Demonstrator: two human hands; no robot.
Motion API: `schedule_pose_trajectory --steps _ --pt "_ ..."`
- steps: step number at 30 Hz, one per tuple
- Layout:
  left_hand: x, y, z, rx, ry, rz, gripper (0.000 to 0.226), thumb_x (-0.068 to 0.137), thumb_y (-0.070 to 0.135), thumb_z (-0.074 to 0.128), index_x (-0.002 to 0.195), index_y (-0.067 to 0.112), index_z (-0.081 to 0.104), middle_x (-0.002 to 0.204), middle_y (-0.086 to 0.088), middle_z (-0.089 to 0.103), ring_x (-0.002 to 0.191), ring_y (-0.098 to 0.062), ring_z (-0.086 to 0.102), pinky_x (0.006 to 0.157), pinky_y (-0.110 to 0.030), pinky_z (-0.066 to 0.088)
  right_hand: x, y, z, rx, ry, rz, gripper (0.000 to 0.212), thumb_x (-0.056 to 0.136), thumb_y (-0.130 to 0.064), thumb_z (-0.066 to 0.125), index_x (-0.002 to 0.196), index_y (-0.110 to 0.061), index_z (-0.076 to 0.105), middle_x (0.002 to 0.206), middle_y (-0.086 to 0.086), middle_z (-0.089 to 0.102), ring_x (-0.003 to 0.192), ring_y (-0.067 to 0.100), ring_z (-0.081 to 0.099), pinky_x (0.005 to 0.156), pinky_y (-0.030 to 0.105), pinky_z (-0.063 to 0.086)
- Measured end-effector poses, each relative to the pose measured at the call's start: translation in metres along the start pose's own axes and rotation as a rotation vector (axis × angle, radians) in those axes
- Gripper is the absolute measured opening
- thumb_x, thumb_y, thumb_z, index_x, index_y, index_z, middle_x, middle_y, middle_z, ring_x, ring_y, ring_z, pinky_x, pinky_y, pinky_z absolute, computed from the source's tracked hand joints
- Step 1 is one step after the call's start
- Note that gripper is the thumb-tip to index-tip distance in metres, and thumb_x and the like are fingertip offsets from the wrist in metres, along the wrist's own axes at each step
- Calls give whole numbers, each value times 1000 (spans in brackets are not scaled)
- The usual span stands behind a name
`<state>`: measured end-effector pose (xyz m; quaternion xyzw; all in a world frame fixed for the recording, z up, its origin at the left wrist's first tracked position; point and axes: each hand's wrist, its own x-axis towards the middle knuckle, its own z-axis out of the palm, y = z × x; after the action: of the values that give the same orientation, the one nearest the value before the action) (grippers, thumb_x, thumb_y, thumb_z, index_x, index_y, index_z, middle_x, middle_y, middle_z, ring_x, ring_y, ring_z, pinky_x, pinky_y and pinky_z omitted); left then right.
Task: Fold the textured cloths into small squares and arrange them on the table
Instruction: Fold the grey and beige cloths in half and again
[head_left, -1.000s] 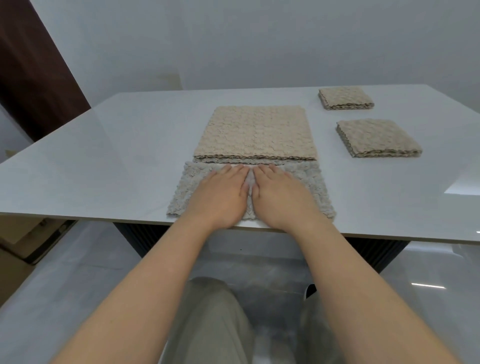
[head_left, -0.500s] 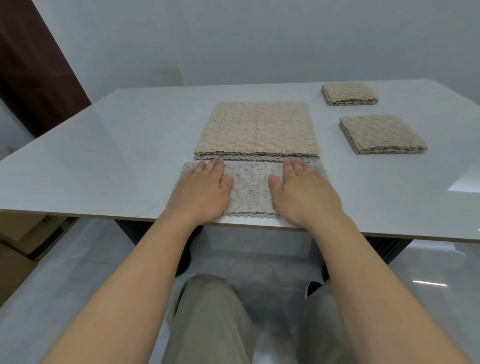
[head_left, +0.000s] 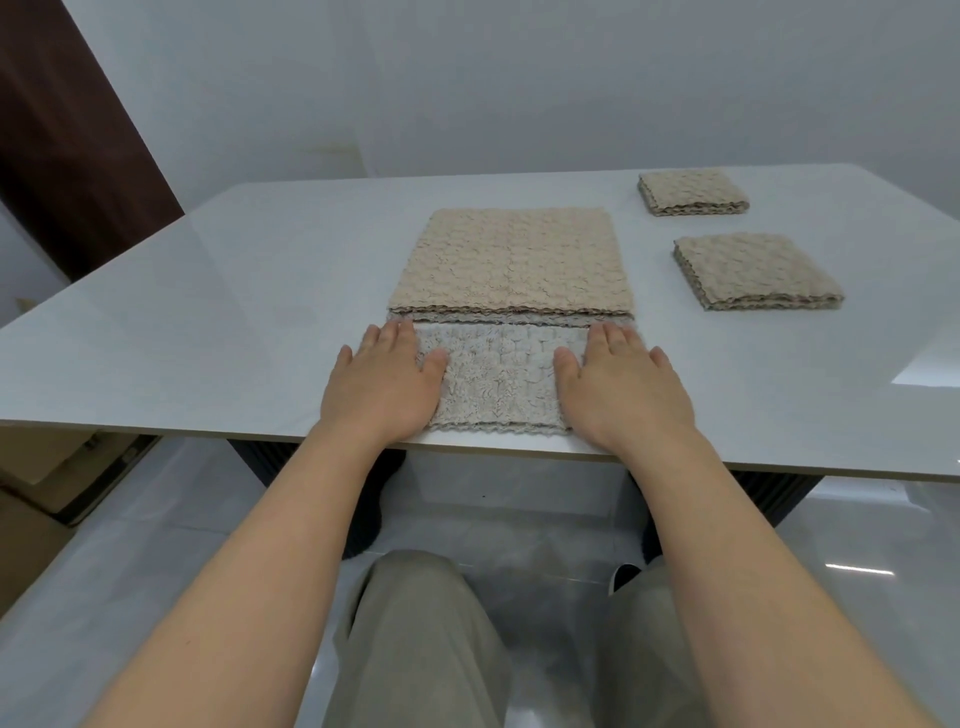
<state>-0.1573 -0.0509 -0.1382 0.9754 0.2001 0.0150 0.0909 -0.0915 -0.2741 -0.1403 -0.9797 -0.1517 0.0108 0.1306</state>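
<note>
Both hands have slid outward from the middle of the strip, where they lay side by side a second ago. The left hand (head_left: 382, 387) now rests on the left end of the grey cloth (head_left: 498, 379) and the right hand (head_left: 623, 389) on its right end. Neither hand has a grip on anything: the fingers lie straight and flat, palms down, pressing rather than pinching. That sweep reads to me as smoothing the fold already made, so I'd judge the cloth is ready for its next fold, end over end, to bring it down to a square.

The cloth itself is a long, narrow band lying along the near edge of the tabletop (head_left: 234, 322), pale grey with a nubbly, tufted surface and a wavy hem facing the person. Its two ends are hidden under the palms (so I can't say how neatly the corners line up). Just behind it, touching or nearly so, sits a stack of beige cloths (head_left: 514, 260), opened out flat and not yet folded. Off to the right, well apart from all this, lie the nearer folded square (head_left: 756, 270) and, further back, the farther folded square (head_left: 691, 192), which look finished.
</note>
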Motion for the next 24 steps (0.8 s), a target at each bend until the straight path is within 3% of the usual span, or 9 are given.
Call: schedule_pose_trajectory --steps 7,20,22,24 --pt "-3 -8 -2 14 -1 -41 87 97 74 11 164 19 4 172 1 1 158 -17 3 127 -49 3 0 1 1 1 -2 34 74 105 -53 14 161 -5 6 170 8 6 157 21 2 126 44 5" --pt "-2 -11 -2 -14 -26 -53 88 95 77 10 164 22 1 172 3 -2 158 -19 0 126 -54 2 -2 9 -4 27 -23 98 77 103 -57 12 162 -7 4 170 6 3 157 23 1 126 46 1" --pt "-3 -8 -5 -5 -39 -47 87 96 75 10 164 22 -1 172 1 -4 158 -22 -2 125 -56 0 2 9 -6 66 -15 89 75 104 -54 13 161 -5 11 170 9 10 156 25 7 125 48 6" --pt "-6 -3 -10 36 -10 2 86 97 73 8 163 20 -1 172 -3 -4 158 -26 -5 125 -56 -3 5 12 -8 94 53 86 70 105 -51 18 155 -3 31 163 15 30 151 31 22 122 51 19"
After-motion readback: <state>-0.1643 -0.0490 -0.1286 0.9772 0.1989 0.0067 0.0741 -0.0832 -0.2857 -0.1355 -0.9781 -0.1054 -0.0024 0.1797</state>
